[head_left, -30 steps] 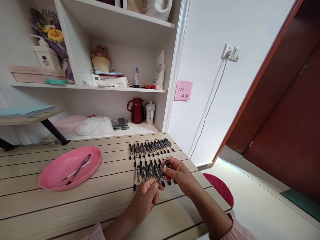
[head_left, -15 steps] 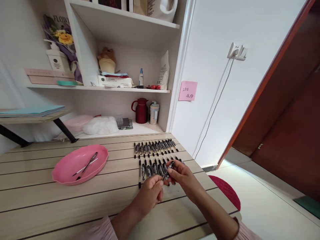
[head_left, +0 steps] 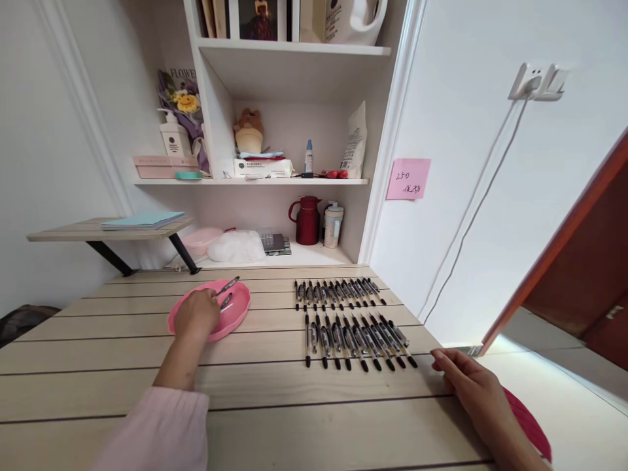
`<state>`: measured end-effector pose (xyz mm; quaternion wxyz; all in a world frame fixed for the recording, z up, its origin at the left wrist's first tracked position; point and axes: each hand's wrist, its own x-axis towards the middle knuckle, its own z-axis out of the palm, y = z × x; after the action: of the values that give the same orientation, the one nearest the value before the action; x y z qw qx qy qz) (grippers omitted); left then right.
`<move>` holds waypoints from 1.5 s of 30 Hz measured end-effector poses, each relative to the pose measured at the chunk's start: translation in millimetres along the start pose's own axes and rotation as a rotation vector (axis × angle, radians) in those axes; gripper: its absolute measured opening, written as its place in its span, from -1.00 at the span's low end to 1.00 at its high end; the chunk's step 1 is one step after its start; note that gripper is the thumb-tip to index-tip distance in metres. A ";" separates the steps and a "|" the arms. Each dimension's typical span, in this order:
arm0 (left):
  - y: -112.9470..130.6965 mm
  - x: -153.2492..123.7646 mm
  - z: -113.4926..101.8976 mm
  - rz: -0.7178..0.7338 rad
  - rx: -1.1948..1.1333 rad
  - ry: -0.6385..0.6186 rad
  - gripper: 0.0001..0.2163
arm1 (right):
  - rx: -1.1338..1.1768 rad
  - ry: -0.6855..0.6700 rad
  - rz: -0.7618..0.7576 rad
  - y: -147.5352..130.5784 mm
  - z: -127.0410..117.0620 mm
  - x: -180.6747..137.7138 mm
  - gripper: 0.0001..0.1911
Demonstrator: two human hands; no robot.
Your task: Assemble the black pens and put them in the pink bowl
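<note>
pen in my left fingers at the pink dish

my left hand (head_left: 197, 314) was over the left part of the pink dish (head_left: 242, 311), its fingers closed on a dark pen (head_left: 228, 285) that stuck out to the right and away from me. just nearer to me than that, inside the dish, lay a second pen (head_left: 226, 301) with a bit of white stick (head_left: 227, 307) close beside it. whether my fingers touched the dish, i couldn't tell

my right hand (head_left: 466, 376) was well apart from it, at the right edge of the wooden table (head_left: 275, 409), loosely open with the fingers gently bent, near the right end of the front row of pens (head_left: 363, 341). the back row of pens (head_left: 338, 294) lay just beyond, both rows to the right of the dish. farther back, a red jug (head_left: 308, 222) and a pale cup (head_left: 333, 226) stood upright, side by side, on the lowest shelf (head_left: 314, 258)
</note>
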<state>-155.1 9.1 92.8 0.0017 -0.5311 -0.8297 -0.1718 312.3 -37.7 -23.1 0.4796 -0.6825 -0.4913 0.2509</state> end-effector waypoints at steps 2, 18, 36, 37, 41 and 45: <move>-13.8 11.6 4.9 -0.042 0.032 -0.051 -0.73 | 0.009 -0.015 0.003 3.6 1.5 2.2 -0.60; 53.5 -46.1 33.9 0.574 -0.118 0.170 -0.68 | -0.662 -0.062 -0.122 -34.5 21.4 -4.2 -0.81; 133.4 -148.4 63.3 0.238 -1.369 -0.876 -0.58 | -0.105 -0.085 -0.352 -71.3 48.4 -57.0 -0.89; 136.9 -152.5 65.1 0.160 -1.484 -0.953 -0.59 | -0.068 -0.134 -0.373 -74.6 56.3 -65.5 -0.90; 140.6 -158.3 73.9 -0.050 -1.754 -1.077 -0.82 | -0.052 -0.294 -0.410 -81.4 70.2 -79.0 -0.91; 135.0 -153.7 78.3 -0.240 -1.736 -1.031 -0.91 | -0.249 -0.265 -0.351 -80.7 43.3 -42.1 -0.79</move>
<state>45.1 -52.9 28.9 -0.7597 -0.2714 -0.3660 -0.4640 225.9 -53.8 26.2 0.3597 -0.6017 -0.6878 0.1886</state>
